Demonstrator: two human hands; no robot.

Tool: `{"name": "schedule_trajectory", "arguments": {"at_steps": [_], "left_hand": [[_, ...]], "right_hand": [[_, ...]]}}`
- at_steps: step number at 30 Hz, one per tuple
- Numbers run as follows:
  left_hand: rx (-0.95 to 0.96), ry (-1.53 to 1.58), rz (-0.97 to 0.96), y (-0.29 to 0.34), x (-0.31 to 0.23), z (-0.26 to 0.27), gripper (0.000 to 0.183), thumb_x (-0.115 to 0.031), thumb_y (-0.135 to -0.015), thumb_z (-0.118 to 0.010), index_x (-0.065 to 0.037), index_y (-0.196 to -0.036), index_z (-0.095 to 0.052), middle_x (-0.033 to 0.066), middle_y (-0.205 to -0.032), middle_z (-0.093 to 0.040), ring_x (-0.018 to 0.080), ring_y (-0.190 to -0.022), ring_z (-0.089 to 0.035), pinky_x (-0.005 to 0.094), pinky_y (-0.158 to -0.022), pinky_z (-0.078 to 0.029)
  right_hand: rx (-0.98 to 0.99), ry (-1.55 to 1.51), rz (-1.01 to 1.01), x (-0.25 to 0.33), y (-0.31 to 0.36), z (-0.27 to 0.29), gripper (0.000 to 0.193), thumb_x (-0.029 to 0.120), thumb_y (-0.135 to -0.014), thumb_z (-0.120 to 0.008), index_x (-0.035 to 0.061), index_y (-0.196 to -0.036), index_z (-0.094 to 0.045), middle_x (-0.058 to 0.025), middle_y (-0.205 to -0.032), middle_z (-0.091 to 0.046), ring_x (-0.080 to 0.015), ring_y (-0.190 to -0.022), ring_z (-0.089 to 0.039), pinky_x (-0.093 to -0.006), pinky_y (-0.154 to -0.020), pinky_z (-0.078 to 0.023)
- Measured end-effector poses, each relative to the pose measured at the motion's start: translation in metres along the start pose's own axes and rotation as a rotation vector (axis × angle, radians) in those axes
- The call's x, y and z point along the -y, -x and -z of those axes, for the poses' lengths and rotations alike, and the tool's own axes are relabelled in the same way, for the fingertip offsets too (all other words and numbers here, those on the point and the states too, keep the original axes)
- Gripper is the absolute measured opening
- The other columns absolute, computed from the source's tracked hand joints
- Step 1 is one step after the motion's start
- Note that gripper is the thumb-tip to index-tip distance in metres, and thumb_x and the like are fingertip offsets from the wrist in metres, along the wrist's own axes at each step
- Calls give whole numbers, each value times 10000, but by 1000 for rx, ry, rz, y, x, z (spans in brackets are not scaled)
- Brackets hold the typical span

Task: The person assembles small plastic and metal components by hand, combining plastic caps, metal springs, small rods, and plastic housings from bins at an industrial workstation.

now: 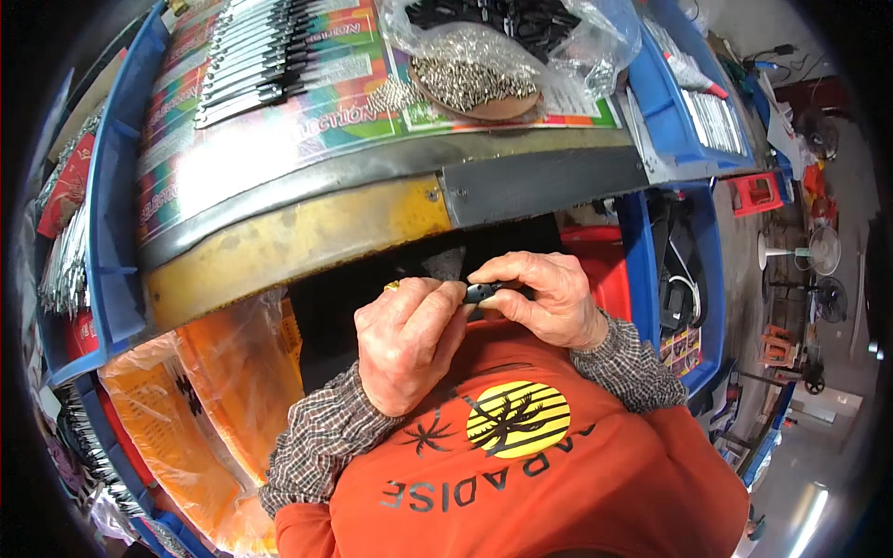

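Close in front of my chest, below the table's front edge, both hands meet around a small black and silver part (480, 292). My left hand (405, 344) is closed with its fingers curled, pinching the part's left end. The thumb and forefinger of my right hand (553, 296) press on its right end, where a black piece shows. Much of the part is hidden by my fingers. On the table, a row of flat silver strips (244, 70) with black ends lies at the upper left. Small silver metal pieces (470, 84) are heaped in a shallow brown dish, some spilled beside it.
Black parts (493, 13) fill a clear plastic bag (605, 42) behind the dish. The table edge (307, 242) runs just beyond my hands. Blue bins (112, 205) flank the table. An orange crate (223, 372) wrapped in plastic stands lower left; a red container (605, 270) is at right.
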State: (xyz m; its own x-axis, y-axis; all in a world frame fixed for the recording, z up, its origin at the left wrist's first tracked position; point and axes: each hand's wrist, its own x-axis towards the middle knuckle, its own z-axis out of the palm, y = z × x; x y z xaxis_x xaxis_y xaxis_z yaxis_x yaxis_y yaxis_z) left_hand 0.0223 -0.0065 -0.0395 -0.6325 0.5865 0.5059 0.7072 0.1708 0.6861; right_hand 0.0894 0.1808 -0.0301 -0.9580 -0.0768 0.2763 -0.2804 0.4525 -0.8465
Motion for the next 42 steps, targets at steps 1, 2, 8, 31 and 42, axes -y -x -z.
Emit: {"name": "schedule_trajectory", "arguments": {"at_steps": [1, 2, 8, 31, 42], "left_hand": [[-12, 6, -14, -2, 0, 1, 251, 30, -669, -742, -30, -891, -641, 94, -769, -627, 243, -632, -626, 325, -550, -497], [-26, -1, -26, -5, 0, 3, 251, 30, -669, -742, -30, -891, -641, 94, -769, -627, 243, -632, -626, 325, -550, -497], [-68, -52, -44, -18, -1, 10, 254, 24, -664, -747, -34, -887, -640, 94, -767, -627, 246, -630, -626, 327, -555, -500], [-63, -170, 58, -29, 9, 36, 216, 19, -706, -743, -40, -885, -638, 91, -710, -586, 223, -552, -562, 320, -496, -445], [-64, -185, 25, -26, 9, 35, 249, 25, -654, -738, -23, -865, -615, 98, -707, -567, 258, -584, -564, 355, -509, -444]], "right_hand": [[19, -13, -34, 4, -2, 2, 223, 50, -814, -710, -2, -1018, -638, -110, -899, -676, -225, -747, -673, -305, -648, -542], [15, 24, 7, 4, -4, 3, 230, 48, -805, -716, -5, -1015, -638, -114, -899, -674, -233, -756, -670, -310, -654, -541], [-10, 102, 59, 15, -32, 27, 225, 42, -783, -734, -7, -983, -642, -105, -812, -635, -211, -675, -617, -309, -593, -493], [-283, 886, 129, -20, -92, 48, 335, 163, -691, -776, 3, -962, -660, -90, -938, -569, -283, -913, -525, -384, -755, -471], [-294, 749, 149, -23, -93, 49, 207, 124, -722, -757, 26, -883, -670, -90, -889, -583, -268, -862, -530, -356, -730, -447]]}}
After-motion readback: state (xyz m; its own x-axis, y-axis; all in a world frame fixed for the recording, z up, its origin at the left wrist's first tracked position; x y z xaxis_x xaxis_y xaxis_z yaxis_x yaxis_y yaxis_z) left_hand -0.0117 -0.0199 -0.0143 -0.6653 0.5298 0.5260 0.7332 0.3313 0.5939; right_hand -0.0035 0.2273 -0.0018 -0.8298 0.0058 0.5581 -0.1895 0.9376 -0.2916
